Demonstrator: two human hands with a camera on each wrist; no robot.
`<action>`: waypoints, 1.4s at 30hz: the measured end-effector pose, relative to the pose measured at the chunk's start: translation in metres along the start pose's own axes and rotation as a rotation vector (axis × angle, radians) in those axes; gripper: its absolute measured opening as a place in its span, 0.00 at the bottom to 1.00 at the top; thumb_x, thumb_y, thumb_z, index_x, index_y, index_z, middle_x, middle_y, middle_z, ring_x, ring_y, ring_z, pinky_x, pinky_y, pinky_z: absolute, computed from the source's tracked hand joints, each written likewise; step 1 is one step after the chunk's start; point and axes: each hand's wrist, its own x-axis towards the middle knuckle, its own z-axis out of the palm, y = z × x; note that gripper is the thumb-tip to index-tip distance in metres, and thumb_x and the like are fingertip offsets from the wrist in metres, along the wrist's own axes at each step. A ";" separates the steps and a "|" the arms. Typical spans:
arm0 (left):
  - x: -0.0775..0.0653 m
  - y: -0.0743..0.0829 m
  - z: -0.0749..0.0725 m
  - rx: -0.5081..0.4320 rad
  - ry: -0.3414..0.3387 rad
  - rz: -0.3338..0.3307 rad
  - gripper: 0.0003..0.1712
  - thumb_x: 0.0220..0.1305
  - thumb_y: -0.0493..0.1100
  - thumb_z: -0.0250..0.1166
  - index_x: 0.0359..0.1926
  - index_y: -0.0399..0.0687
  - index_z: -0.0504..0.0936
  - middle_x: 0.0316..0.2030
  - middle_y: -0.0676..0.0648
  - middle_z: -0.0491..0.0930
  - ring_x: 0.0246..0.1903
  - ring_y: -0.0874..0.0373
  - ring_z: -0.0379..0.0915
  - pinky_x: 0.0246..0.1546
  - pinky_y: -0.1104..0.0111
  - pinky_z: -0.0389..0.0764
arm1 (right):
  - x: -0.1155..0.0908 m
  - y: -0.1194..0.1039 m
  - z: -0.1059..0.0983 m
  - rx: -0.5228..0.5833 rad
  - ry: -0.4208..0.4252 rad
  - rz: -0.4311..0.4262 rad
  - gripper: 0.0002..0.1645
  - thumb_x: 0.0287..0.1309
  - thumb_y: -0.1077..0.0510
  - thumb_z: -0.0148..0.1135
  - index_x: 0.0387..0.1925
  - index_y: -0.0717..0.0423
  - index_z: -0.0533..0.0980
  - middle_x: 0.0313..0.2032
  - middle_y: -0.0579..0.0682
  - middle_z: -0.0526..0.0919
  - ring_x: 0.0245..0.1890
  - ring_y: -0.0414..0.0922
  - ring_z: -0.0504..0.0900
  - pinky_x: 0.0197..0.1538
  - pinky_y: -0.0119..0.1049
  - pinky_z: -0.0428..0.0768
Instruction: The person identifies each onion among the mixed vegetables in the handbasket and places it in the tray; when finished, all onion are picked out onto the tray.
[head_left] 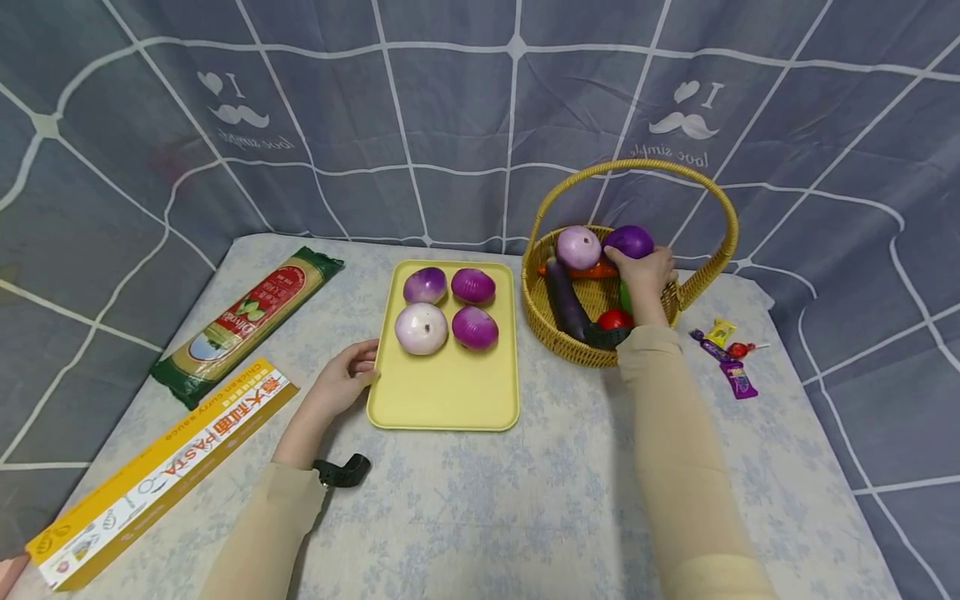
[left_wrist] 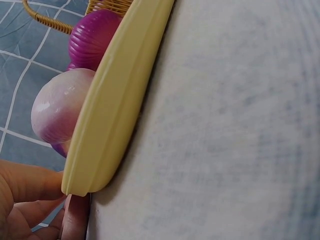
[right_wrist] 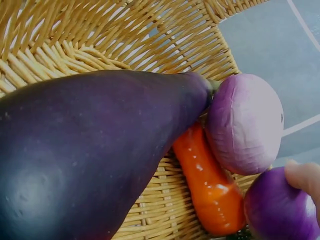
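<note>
My right hand (head_left: 647, 271) reaches into a wicker basket (head_left: 536, 304) and grips a dark purple onion (head_left: 630, 241) at its back rim. The thumb presses the onion's side in the right wrist view. Beside that onion sits a pale onion (right_wrist: 245, 124), with an orange carrot-like vegetable (right_wrist: 207, 185) and a large eggplant (right_wrist: 100, 145) close by. My left hand (head_left: 347, 379) pinches the left edge of a yellow tray (head_left: 442, 400), thumb at the rim and fingers below it in the left wrist view. Several onions, one whitish (head_left: 421, 328) and others purple (head_left: 475, 327), stand on the tray's far half.
The basket's tall handle (head_left: 637, 164) arches over its contents, which include a red tomato-like item (head_left: 615, 320). Small wrapped candies (head_left: 738, 379) lie right of the basket. A green pasta packet (head_left: 251, 321) and a long yellow pasta box (head_left: 161, 475) lie at the left.
</note>
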 end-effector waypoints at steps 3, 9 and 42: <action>0.000 0.000 0.001 0.000 -0.001 0.001 0.31 0.71 0.34 0.55 0.72 0.37 0.61 0.59 0.34 0.71 0.56 0.45 0.69 0.53 0.61 0.73 | 0.000 0.001 0.000 0.025 0.023 0.008 0.52 0.50 0.39 0.70 0.65 0.63 0.56 0.66 0.64 0.62 0.66 0.59 0.56 0.70 0.48 0.59; 0.000 0.000 0.002 0.002 -0.013 -0.003 0.31 0.71 0.35 0.54 0.73 0.38 0.60 0.59 0.35 0.71 0.56 0.45 0.68 0.52 0.63 0.73 | -0.004 -0.005 -0.005 0.153 0.028 0.019 0.53 0.49 0.41 0.70 0.65 0.60 0.52 0.67 0.62 0.60 0.69 0.56 0.57 0.72 0.45 0.60; 0.000 0.004 0.001 0.012 -0.002 -0.011 0.31 0.71 0.35 0.54 0.73 0.37 0.60 0.59 0.34 0.70 0.56 0.43 0.68 0.55 0.57 0.71 | -0.174 0.010 0.013 0.312 -0.551 -0.246 0.52 0.50 0.53 0.75 0.67 0.58 0.51 0.63 0.62 0.67 0.64 0.54 0.72 0.66 0.47 0.72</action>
